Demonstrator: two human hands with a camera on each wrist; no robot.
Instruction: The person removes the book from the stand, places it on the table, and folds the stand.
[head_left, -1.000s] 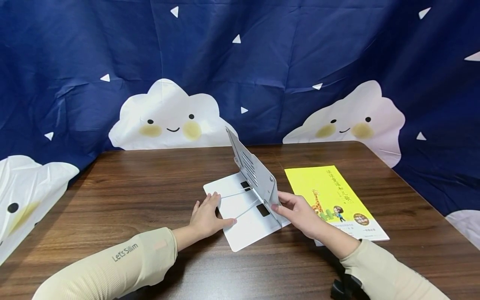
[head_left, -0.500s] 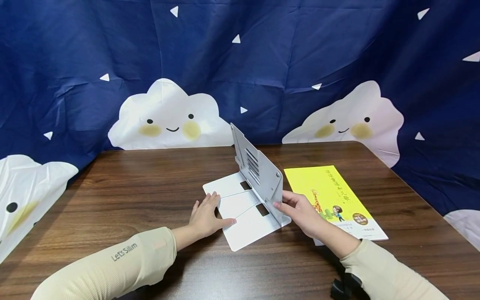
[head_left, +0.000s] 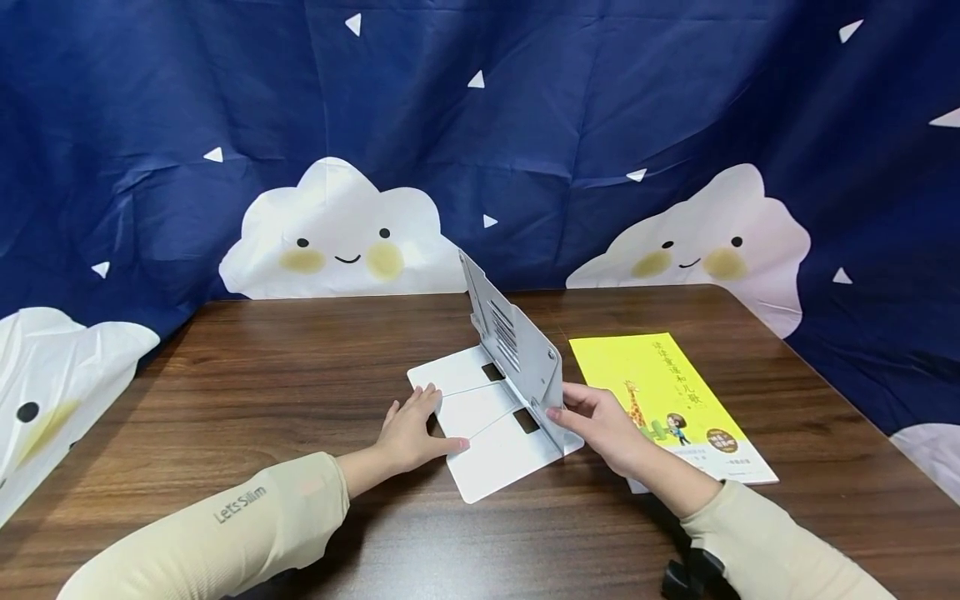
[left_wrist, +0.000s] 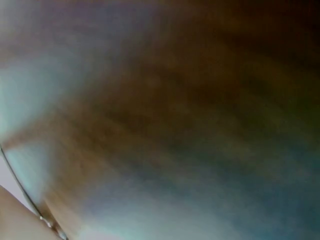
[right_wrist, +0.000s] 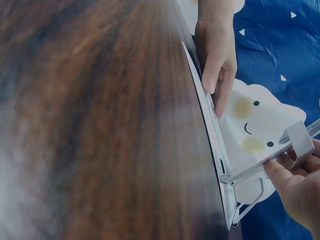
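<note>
A brown wood-grain table (head_left: 300,358) carries a pale metal stand (head_left: 531,358) in its middle, its white base plate (head_left: 480,412) lying flat, and, to the right of that, a yellow-covered book (head_left: 660,387) lying cover up.

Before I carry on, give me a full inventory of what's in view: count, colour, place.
Folding stand: one, white base with grey raised panel, on the table.
Book: one, yellow with a white lower part, lying right of the stand.
Table: one, dark brown wood grain, under both.
Backdrop: one, blue, behind the table, printed with white clouds and triangles.
Black object: one, by the right sleeve, too partly hidden to identify.
Sleeves: two, beige, one on each arm.
Left hand: one, bare, resting on the base's left edge.
Right hand: one, bare, pinching the raised panel.
</note>
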